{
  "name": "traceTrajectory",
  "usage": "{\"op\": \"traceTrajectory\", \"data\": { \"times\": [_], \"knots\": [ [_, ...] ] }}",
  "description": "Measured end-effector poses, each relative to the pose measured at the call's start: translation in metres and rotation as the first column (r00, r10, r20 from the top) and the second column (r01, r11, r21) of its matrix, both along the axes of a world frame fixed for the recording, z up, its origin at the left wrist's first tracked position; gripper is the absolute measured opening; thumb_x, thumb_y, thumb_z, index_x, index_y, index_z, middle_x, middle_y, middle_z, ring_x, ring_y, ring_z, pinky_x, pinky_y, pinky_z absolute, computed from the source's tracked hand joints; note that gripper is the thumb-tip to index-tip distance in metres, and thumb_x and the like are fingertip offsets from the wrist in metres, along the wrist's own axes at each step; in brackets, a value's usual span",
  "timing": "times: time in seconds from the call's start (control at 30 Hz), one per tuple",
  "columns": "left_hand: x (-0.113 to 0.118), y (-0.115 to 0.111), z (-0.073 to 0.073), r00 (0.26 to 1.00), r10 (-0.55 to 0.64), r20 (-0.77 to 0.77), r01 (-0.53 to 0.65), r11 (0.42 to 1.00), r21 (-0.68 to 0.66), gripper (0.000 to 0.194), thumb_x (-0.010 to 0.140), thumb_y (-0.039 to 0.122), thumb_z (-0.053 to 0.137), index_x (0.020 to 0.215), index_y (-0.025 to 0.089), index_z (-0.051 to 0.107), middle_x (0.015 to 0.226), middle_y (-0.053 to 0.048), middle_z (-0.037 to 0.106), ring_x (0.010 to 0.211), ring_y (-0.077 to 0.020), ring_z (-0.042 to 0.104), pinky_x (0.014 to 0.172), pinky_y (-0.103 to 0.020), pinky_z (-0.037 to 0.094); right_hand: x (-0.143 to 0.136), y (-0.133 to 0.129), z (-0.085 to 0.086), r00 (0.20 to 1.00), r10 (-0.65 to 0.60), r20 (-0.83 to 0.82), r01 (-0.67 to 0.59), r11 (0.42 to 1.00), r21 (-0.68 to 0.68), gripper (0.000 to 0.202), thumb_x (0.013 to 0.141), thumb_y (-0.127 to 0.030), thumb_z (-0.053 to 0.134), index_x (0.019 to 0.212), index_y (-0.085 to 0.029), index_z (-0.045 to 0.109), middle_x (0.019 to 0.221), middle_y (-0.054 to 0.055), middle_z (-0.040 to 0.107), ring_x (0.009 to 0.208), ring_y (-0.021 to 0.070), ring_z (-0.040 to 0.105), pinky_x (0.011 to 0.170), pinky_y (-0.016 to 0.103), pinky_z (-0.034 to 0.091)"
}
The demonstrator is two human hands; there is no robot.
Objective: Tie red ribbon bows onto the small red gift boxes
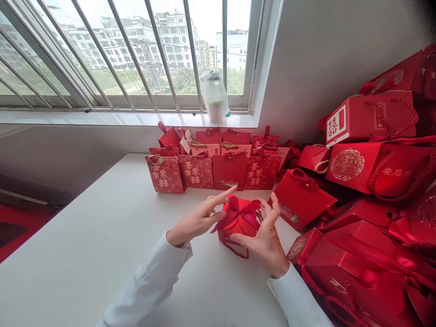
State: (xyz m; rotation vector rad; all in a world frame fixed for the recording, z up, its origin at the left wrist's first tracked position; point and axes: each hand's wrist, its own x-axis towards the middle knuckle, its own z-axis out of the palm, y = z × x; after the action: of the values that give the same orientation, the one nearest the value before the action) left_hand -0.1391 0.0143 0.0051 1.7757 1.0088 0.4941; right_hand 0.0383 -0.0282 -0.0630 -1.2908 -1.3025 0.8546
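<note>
A small red gift box (235, 227) with a dark red ribbon bow (242, 212) on its top stands on the white table (112, 227). A twisted red cord handle hangs in a loop at its near side. My left hand (200, 215) is at the box's left, fingers stretched out, its thumb by the bow's left loop. At the right side, my right hand (267, 234) has its fingers spread, with the thumb across the box's near edge and the other fingers beside the bow. Neither hand is wrapped round the box.
Rows of red gift bags (197, 171) stand at the table's back. Large red boxes (361, 259) with ribbons and cords are piled along the right. A jar in a plastic bag (215, 100) rests on the windowsill (136, 120) behind a barred window.
</note>
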Motion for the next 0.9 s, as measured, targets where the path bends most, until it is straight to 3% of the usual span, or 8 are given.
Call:
{"op": "traceTrajectory", "data": {
  "times": [0.1, 0.23, 0.33, 0.43, 0.6, 0.73, 0.9],
  "knots": [
    [-0.008, -0.001, 0.007, 0.987, -0.079, -0.140, 0.093, 0.991, 0.096, 0.052, 0.094, 0.029, 0.042, 0.144, 0.037, 0.027, 0.132, -0.003, 0.052, 0.115, -0.0218, 0.045, 0.095, -0.033, 0.039, -0.001, -0.002, 0.000, 0.999, 0.022, -0.035, -0.022, 1.000, 0.000, 0.121, 0.056, -0.032, 0.081, 0.141, -0.024, -0.005, 0.139, 0.017, 0.031, 0.125, 0.0272, 0.043, 0.104, 0.047, 0.035],
    [-0.019, -0.002, 0.022, 0.983, -0.145, -0.112, 0.155, 0.984, 0.083, 0.045, 0.094, 0.032, 0.044, 0.138, 0.039, 0.039, 0.141, 0.001, 0.046, 0.130, -0.0232, 0.037, 0.104, -0.032, 0.032, -0.002, -0.004, -0.001, 0.998, 0.026, -0.065, -0.029, 0.999, -0.035, 0.119, 0.057, -0.030, 0.081, 0.140, -0.026, -0.003, 0.137, 0.016, 0.035, 0.123, 0.0273, 0.044, 0.102, 0.048, 0.037],
    [-0.017, -0.002, 0.024, 0.998, -0.061, 0.030, 0.062, 0.996, -0.060, 0.046, 0.092, 0.039, 0.049, 0.137, 0.036, 0.043, 0.142, -0.002, 0.046, 0.132, -0.0254, 0.038, 0.102, -0.033, 0.035, -0.003, -0.005, -0.002, 0.997, 0.030, -0.072, -0.032, 0.999, -0.039, 0.120, 0.056, -0.029, 0.082, 0.141, -0.026, -0.003, 0.138, 0.017, 0.032, 0.124, 0.0279, 0.043, 0.102, 0.048, 0.038],
    [-0.009, -0.002, 0.018, 0.985, 0.058, 0.161, -0.019, 0.973, -0.231, 0.051, 0.090, 0.042, 0.051, 0.139, 0.034, 0.039, 0.140, -0.004, 0.049, 0.131, -0.0254, 0.040, 0.100, -0.034, 0.036, -0.003, -0.007, -0.003, 0.995, 0.050, -0.088, -0.051, 0.999, -0.011, 0.119, 0.058, -0.030, 0.082, 0.140, -0.025, -0.004, 0.138, 0.017, 0.031, 0.123, 0.0275, 0.044, 0.100, 0.047, 0.040],
    [-0.005, 0.001, 0.013, 0.956, 0.185, 0.227, -0.087, 0.919, -0.384, 0.050, 0.090, 0.046, 0.050, 0.138, 0.034, 0.042, 0.136, -0.004, 0.052, 0.128, -0.0253, 0.042, 0.083, -0.027, 0.041, -0.003, -0.009, -0.006, 0.993, 0.067, -0.102, -0.066, 0.998, 0.014, 0.118, 0.061, -0.035, 0.081, 0.140, -0.024, -0.006, 0.137, 0.018, 0.031, 0.122, 0.0279, 0.046, 0.098, 0.047, 0.042],
    [-0.010, 0.006, 0.013, 0.943, 0.256, 0.213, -0.144, 0.890, -0.432, 0.052, 0.088, 0.047, 0.053, 0.136, 0.030, 0.045, 0.124, -0.008, 0.060, 0.118, -0.0235, 0.051, 0.073, -0.025, 0.040, -0.004, -0.010, -0.013, 0.992, 0.064, -0.112, -0.061, 0.998, 0.030, 0.117, 0.062, -0.036, 0.081, 0.140, -0.024, -0.006, 0.141, 0.020, 0.027, 0.124, 0.0276, 0.044, 0.098, 0.046, 0.043],
    [-0.017, 0.011, 0.009, 0.964, 0.232, 0.133, -0.174, 0.923, -0.343, 0.052, 0.085, 0.049, 0.055, 0.132, 0.027, 0.047, 0.115, -0.008, 0.064, 0.107, -0.0219, 0.055, 0.085, -0.032, 0.040, -0.005, -0.011, -0.021, 0.996, 0.052, -0.079, -0.045, 0.995, 0.084, 0.116, 0.065, -0.035, 0.080, 0.141, -0.024, -0.007, 0.142, 0.021, 0.025, 0.125, 0.0277, 0.044, 0.099, 0.048, 0.042]
  ]
}}
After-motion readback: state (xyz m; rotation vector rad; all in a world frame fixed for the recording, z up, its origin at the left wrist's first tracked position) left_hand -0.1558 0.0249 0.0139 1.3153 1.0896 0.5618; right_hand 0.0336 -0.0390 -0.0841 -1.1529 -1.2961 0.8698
